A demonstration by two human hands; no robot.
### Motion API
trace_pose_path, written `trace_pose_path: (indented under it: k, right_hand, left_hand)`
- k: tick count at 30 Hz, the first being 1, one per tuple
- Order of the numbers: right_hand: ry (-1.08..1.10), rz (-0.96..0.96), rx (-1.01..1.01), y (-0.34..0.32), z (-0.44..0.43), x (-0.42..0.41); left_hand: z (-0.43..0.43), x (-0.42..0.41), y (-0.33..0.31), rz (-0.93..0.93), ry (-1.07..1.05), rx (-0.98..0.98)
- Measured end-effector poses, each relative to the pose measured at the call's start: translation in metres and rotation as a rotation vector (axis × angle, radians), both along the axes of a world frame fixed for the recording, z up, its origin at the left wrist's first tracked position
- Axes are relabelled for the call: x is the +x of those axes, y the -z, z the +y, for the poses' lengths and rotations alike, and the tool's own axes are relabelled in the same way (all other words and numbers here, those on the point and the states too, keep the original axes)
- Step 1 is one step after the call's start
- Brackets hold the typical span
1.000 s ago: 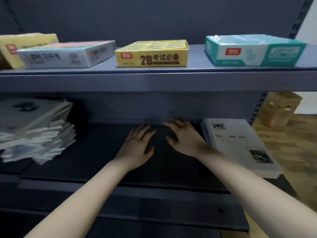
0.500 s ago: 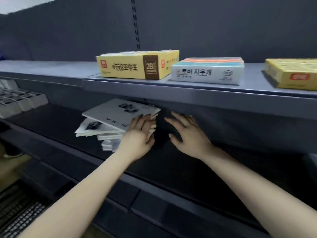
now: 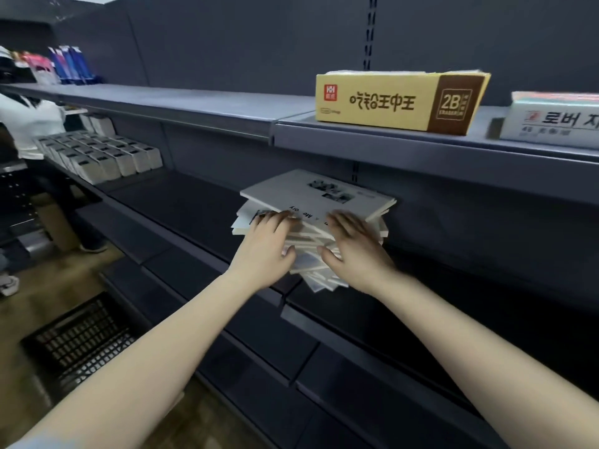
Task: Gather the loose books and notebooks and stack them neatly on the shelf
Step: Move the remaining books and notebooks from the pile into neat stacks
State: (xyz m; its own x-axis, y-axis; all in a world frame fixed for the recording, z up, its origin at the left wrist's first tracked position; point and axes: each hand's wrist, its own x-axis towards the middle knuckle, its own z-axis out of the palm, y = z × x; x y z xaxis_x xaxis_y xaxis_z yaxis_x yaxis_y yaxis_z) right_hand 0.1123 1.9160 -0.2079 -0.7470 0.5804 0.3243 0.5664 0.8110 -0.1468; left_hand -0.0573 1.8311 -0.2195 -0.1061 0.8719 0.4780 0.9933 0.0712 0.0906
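Notebook pile (image 3: 319,197) lies between left hand (image 3: 264,251) and right hand (image 3: 356,254).

1. My left hand (image 3: 264,249) and right hand (image 3: 356,251) are covering the front of the untidy stack of pale grey notebooks (image 3: 319,197), hiding some of the cover lettering.
2. The frame's right edge is cutting off the white cardboard box (image 3: 551,119).
3. The left edge is cropping a white-shirted person (image 3: 29,124).
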Motion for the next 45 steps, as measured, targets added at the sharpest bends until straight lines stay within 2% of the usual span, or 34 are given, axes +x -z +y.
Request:
trace_pose_path:
  k: [4, 11, 16, 18, 23, 28, 33, 37, 42, 45]
  right_hand:
    - [0.025, 0.134, 0.088, 0.010, 0.003, -0.011]
    - [-0.074, 0.221, -0.015, 0.003, 0.013, 0.020]
    - [-0.158, 0.303, -0.108, 0.004, 0.034, 0.063]
    - [-0.117, 0.304, -0.085, 0.006, 0.041, 0.076]
    - [0.015, 0.310, 0.004, 0.012, 0.039, 0.077]
    - [-0.053, 0.325, 0.113, 0.012, 0.016, 0.055]
    - [-0.153, 0.218, 0.257, 0.013, -0.021, 0.024]
    - [-0.110, 0.219, 0.337, 0.016, -0.026, 0.022]
    - [-0.168, 0.250, 0.259, 0.009, -0.015, 0.049]
    - [-0.218, 0.279, 0.185, 0.015, 0.001, 0.070]
  left_hand:
    - [-0.001, -0.012, 0.012, -0.006, 0.004, -0.009]
    - [-0.002, -0.016, 0.013, -0.001, 0.084, 0.135]
    - [-0.005, -0.021, 0.012, -0.022, -0.041, 0.207]
    - [-0.008, -0.022, 0.015, -0.033, -0.041, 0.247]
    - [-0.012, -0.017, 0.017, 0.091, 0.023, 0.361]
    - [-0.017, 0.006, 0.009, 0.138, 0.008, 0.423]
    - [-0.024, 0.027, 0.005, 0.060, 0.091, 0.447]
    - [-0.031, 0.031, 0.001, 0.142, 0.175, 0.467]
    - [-0.025, 0.013, 0.005, 0.083, 0.163, 0.317]
    - [-0.021, 0.008, 0.008, 0.201, 0.175, 0.244]
